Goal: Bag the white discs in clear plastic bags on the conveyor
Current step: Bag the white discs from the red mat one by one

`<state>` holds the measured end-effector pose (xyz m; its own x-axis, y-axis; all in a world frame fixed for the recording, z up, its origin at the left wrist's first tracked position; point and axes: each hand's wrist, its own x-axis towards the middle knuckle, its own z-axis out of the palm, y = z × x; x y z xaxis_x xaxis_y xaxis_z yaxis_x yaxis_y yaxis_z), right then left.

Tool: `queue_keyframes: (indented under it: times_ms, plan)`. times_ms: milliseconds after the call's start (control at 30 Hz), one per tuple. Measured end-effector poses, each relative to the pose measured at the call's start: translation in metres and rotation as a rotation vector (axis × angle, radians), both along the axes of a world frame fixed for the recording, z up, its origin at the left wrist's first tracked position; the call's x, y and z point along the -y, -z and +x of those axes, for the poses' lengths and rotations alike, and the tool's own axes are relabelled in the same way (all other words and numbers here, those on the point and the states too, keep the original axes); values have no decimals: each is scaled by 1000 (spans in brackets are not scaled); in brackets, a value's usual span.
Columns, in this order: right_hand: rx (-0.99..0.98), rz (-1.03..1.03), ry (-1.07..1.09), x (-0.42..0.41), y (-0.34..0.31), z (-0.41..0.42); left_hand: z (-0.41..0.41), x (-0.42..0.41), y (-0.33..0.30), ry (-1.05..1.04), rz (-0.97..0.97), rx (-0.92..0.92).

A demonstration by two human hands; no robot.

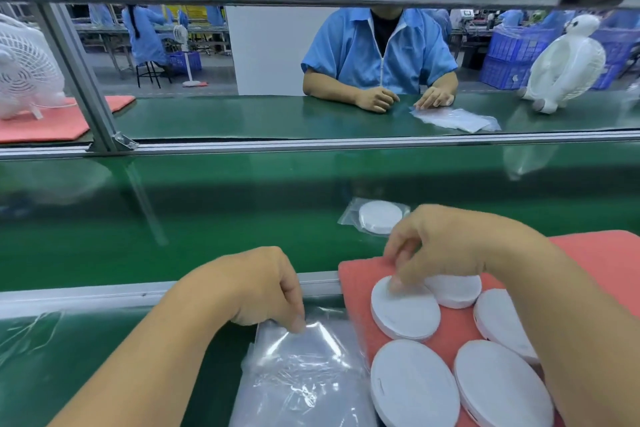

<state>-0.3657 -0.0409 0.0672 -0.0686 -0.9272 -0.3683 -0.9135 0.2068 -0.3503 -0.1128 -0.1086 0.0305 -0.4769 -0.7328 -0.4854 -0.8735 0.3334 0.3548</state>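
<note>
Head view: 1 bagged disc [379,217] lies on the belt [207,218], done. 5 bare discs remain on the red pad [356,284]. Right hand [446,246] curls its fingertips onto the edge of the next disc [405,314], apparently lifting it. Left hand [263,288] pinches the top bag of the stack [304,374] beside the pad. Judged early in this batch.
</note>
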Motion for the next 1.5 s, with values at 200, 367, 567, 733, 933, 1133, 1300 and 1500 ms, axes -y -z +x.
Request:
queue_keyframes:
  times_ms: [200, 367, 567, 733, 933, 1133, 1300, 1500]
  plan:
    - [-110, 67, -82, 0, 10, 8, 14, 6, -7, 4, 76, -132]
    - [89, -99, -145, 0, 2, -4, 24, 14, -10, -122, 58, -364]
    - [866, -352, -4, 1, -3, 6, 13, 19, -3, -284, -59, -655]
    - [639, -375, -135, 8, 14, 31, 2, 14, -3, -311, 40, -942]
    - [819, -445, 19, 12, 25, 26, -5, 6, 8, -370, 384, -955]
    - [1000, -664, 382, 17, 17, 18, -8, 11, 11, -510, 189, -1047]
    - [1074, -765, 405, 18, 14, 23, -10, 9, 7, -394, 103, -943]
    - [995, -728, 388, 18, 17, 22, -12, 6, 3, -319, 130, -992]
